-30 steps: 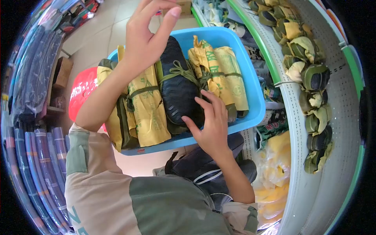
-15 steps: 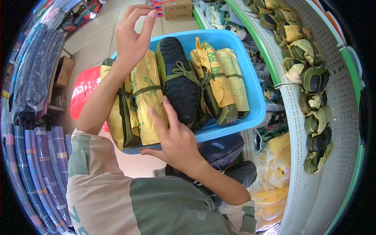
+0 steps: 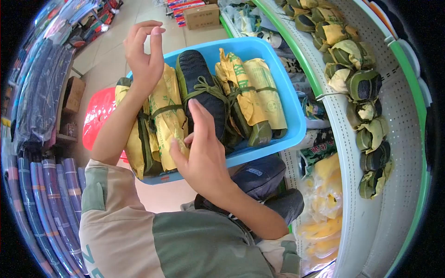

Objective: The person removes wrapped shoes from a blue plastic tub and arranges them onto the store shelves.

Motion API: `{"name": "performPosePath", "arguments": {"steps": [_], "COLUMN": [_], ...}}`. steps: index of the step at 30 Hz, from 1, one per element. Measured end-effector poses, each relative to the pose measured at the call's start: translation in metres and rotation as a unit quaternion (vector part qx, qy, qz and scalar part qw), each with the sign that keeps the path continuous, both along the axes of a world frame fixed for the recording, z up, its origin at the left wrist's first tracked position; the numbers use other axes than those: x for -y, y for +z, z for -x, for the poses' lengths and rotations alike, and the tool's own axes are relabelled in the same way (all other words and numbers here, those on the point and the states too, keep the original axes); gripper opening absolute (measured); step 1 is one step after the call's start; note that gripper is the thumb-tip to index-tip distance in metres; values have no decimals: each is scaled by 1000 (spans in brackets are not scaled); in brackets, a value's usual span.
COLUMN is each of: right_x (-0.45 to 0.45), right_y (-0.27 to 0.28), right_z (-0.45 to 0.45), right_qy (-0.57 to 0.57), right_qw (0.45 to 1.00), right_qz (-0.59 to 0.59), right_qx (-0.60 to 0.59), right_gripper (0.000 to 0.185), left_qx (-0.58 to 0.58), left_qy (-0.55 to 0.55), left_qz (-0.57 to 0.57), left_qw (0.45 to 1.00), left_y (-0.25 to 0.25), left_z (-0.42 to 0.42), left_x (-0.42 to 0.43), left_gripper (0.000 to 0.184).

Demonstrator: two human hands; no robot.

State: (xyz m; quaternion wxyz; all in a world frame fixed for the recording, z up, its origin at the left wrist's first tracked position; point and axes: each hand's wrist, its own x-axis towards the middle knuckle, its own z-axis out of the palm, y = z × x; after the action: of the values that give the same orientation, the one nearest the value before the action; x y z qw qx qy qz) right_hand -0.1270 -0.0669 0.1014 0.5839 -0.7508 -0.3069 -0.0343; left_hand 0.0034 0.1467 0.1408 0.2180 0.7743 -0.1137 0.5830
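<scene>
A light blue plastic basin (image 3: 297, 116) holds several pairs of dark-soled green canvas shoes. Most are wrapped in yellow paper printed with green and tied with green cord; one tied pair (image 3: 197, 65) shows its black sole bare. My left hand (image 3: 144, 60) is raised at the basin's far left side, fingers bent and apart, with nothing in it. My right hand (image 3: 204, 153) is over the near edge, thumb and fingers apart and empty. It hides part of the bare-soled pair and lies beside a yellow-wrapped pair (image 3: 168, 120); whether it touches the paper is unclear.
On the right, a perforated metal shelf (image 3: 338, 143) carries a row of similar green shoes (image 3: 364, 85). Beside the basin sits a red plastic item (image 3: 98, 118). Rolled plaid fabric (image 3: 53, 194) stands at left. A cardboard box (image 3: 201, 17) lies on the floor beyond.
My left hand has shifted left and slightly down. My right hand has turned, its fingers now pointing more upward and its thumb raised. The view has shifted slightly.
</scene>
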Motion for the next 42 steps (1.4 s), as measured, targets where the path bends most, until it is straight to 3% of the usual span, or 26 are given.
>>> {"name": "performPosePath", "arguments": {"steps": [2, 3, 6, 7, 13, 16, 19, 22, 24, 25, 26, 30, 32, 33, 34, 35, 36, 39, 42], "right_x": [2, 4, 10, 10, -9, -8, -9, -11, -7, 2, 10, 44, 79, 99, 121, 148, 168, 238, 294], "right_y": [8, 7, 2, 7, -27, -20, -23, -17, -17, -8, -6, -6, -10, -11, -11, -9, -17, -41, -18], "right_z": [11, 20, 30, 25, 31, 23, 16, 16, 9, 3, -3, 5, 10, 15, 20, 26, 30, 42, 62], "right_qy": [2, 1, 57, 120, 57, 92, 93, 52, 112, 139, 155, 127, 74, 51, 27, 18, -74, -227, -289], "right_qw": [998, 994, 970, 936, 986, 974, 974, 975, 898, 823, 791, 799, 818, 828, 839, 839, 880, 844, 791], "right_qz": [63, 111, 222, 291, 118, 112, 54, -66, -212, -263, -296, -368, -406, -423, -437, -436, -403, -454, -534], "right_qx": [21, 2, -82, -155, -103, -174, -199, -206, -369, -484, -513, -458, -400, -364, -323, -324, -240, -175, -75], "right_gripper": [78, 94, 105, 115, 118, 115, 110, 88, 63, 47, 43, 42, 45, 47, 49, 56, 64, 77, 69], "left_qx": [0, 6, -4, -14, -110, -211, -258, -266, -247, -237, -227, -216, -226, -305, -303, -347, -328, -384, -424], "left_qy": [13, 19, 28, 25, -24, 18, 96, 113, 132, 146, 160, 213, 172, 163, 144, 134, 88, 59, 57], "left_qz": [-16, -23, -25, -24, -20, 13, 49, 73, 75, 75, 75, 59, 96, 49, -35, 32, 81, 17, 9], "left_qw": [1000, 1000, 999, 999, 993, 977, 960, 955, 957, 958, 958, 951, 954, 937, 941, 928, 937, 921, 904], "left_y": [-1, -1, 0, 1, 28, 30, 19, 7, 2, 1, 0, -21, -52, -53, -53, -57, -80, -74, -73], "left_z": [2, 0, 0, 0, -1, 9, 24, 36, 39, 40, 43, 43, 33, 32, 35, 32, 21, 15, 24], "left_x": [-4, -6, -6, -4, -10, -29, -46, -65, -73, -74, -76, -84, -102, -107, -103, -111, -140, -129, -115], "left_gripper": [11, 11, 11, 11, 20, 26, 30, 32, 33, 34, 35, 35, 34, 36, 36, 37, 36, 35, 36]}}
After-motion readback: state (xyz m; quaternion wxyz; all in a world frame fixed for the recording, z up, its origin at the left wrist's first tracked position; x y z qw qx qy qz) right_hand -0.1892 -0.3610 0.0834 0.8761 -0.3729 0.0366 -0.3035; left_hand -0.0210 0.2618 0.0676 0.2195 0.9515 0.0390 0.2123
